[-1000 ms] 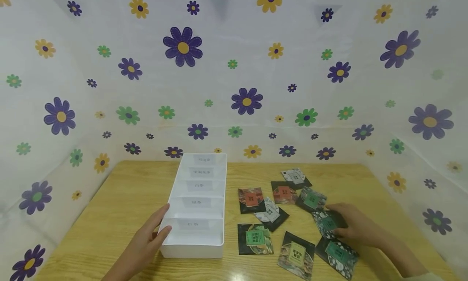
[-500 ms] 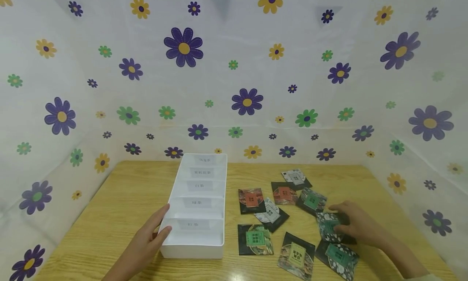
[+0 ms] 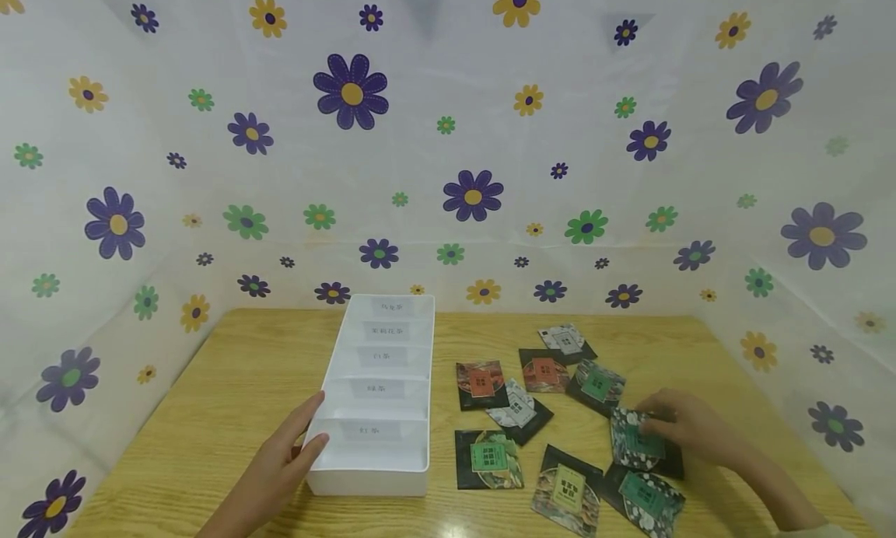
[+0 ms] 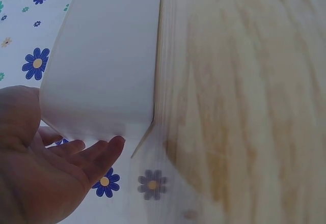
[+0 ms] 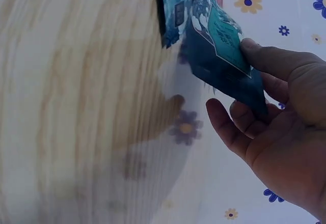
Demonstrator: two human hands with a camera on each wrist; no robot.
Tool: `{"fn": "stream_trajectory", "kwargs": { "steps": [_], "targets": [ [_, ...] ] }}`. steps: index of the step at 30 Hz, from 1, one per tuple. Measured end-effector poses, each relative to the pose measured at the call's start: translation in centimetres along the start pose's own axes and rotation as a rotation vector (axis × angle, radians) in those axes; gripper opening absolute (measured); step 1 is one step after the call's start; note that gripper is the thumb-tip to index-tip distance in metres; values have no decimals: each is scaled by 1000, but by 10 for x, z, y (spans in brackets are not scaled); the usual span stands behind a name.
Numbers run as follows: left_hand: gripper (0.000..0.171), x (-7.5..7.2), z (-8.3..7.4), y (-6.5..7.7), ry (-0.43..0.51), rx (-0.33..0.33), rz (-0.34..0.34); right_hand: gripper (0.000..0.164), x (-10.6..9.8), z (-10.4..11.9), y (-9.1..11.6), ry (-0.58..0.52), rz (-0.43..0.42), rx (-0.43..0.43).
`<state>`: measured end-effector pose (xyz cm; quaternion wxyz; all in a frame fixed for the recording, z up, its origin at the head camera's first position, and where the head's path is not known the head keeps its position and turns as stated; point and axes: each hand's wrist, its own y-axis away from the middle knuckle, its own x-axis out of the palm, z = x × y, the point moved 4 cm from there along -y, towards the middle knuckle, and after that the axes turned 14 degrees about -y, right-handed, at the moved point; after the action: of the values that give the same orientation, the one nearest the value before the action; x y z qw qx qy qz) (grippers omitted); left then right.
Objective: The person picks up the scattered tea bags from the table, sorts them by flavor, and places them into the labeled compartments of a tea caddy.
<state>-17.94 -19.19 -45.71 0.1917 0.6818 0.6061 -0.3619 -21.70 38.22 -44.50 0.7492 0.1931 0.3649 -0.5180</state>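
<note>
My left hand (image 3: 276, 464) grips the left wall of a long white divided box (image 3: 369, 482) near its front corner. The thumb lies over the rim; the other fingers are along the outside, as the left wrist view (image 4: 66, 170) shows. At the right, my right hand (image 3: 696, 433) pinches a dark tea sachet (image 3: 633, 442) with white flowers and a teal label. In the right wrist view its thumb presses the label side of the sachet (image 5: 224, 56), with fingers behind, and the sachet is tilted. Another flowered sachet (image 3: 645, 495) lies just in front, partly overlapped.
Between box and right hand lie several more sachets: red-labelled (image 3: 480, 384), white-labelled (image 3: 521, 408), green-labelled (image 3: 488, 459) and yellow-labelled (image 3: 568, 487). Behind them a teal-labelled one (image 3: 596, 384) overlaps its neighbour. Printed paper labels (image 3: 378, 388) mark the box compartments. A flowered cloth (image 3: 420, 149) surrounds the wooden table.
My right hand has drawn the flowered sachet slightly right and towards me, off the edge of the teal-labelled one behind it. The left hand and the box have stayed put.
</note>
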Motion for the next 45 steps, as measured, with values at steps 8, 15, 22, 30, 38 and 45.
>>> {"fn": "stream_trajectory", "kwargs": {
  "steps": [8,15,22,30,38,45],
  "targets": [
    [63,2,2,-1,7,-19,20,22,-13,4,3,-66,1,127],
    [59,0,1,0,-6,12,3,24,-22,17,-3,-228,-28,171],
    [66,2,2,-3,-1,-38,20,26,-17,34,-22,-398,-49,162],
    [65,1,3,-2,4,-33,20,28,-12,49,-38,-499,-89,175],
    [64,1,3,-2,-9,-33,20,36,-3,65,-55,-570,-96,125],
    [64,1,2,-3,14,-34,32,68,12,78,-79,-669,-62,35]
  ]
}}
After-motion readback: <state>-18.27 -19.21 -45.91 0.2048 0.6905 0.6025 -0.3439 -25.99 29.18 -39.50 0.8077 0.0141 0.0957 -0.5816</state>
